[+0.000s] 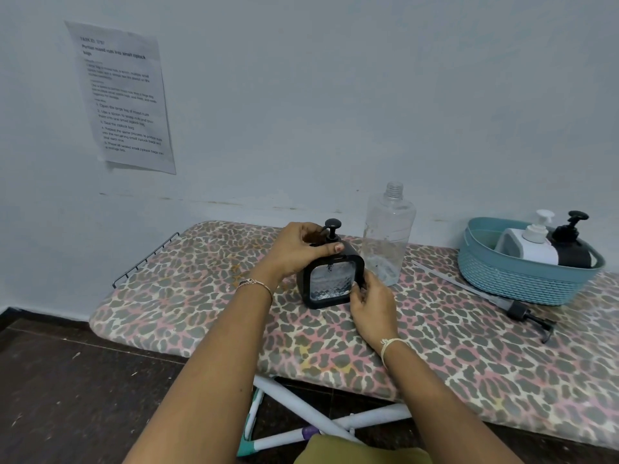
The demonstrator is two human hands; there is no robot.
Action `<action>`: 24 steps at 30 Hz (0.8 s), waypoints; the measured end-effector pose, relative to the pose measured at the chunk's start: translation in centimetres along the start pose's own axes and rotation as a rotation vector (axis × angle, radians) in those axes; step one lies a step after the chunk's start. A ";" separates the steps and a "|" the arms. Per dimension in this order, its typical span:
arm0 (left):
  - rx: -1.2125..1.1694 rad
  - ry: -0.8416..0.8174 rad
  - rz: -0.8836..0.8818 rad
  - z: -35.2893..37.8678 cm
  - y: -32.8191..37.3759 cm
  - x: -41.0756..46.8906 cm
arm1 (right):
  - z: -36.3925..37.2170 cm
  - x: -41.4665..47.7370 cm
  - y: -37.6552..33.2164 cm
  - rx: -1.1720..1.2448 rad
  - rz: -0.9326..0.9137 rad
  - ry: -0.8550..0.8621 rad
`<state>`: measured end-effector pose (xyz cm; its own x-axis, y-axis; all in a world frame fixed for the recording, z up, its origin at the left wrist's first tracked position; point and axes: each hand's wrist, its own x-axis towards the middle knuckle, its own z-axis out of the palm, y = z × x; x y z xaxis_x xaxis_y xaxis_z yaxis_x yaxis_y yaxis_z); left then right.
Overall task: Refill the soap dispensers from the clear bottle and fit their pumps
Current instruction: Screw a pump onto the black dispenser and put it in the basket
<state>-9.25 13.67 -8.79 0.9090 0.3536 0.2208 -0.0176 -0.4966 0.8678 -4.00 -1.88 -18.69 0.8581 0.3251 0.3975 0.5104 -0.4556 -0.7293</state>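
- A pale wall (335,95) fills the upper half of the view, with a dark floor (67,380) at the lower left.
- The worktop (201,313) is an ironing board in a leopard-print cover, set against the wall and running off to the right.
- A printed sheet (124,95) is stuck to the wall at upper left.
- A blue lattice basket (522,279) sits at the worktop's right end.
- The clear bottle (388,236) stands upright and uncapped, nearly empty, just behind and to the right of the square dispenser.
- The square dispenser (330,283), black with a faceted clear window, stands upright on the worktop between both hands.
- The left hand (294,249) has its fingers curled round the base of the pump (332,227) on top of the dispenser, with the thumb laid across the front.
- The right hand (373,306) pinches the dispenser's lower right edge with its fingertips.
- A white dispenser (532,244) and a black dispenser (571,249) stand side by side in the basket, both with pumps fitted.
- A loose pump (522,313) with a long tube lies flat in front of the basket.
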 end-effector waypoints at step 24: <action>0.315 0.588 -0.125 5.8 2.6 -2.3 | -1.0 -1.2 -2.4 0.135 -0.172 -0.041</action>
<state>-9.03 7.00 -9.62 0.5168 0.7514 0.4102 0.2760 -0.5998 0.7510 -6.18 -2.01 -16.80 0.7549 0.4226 0.5015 0.6343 -0.2762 -0.7221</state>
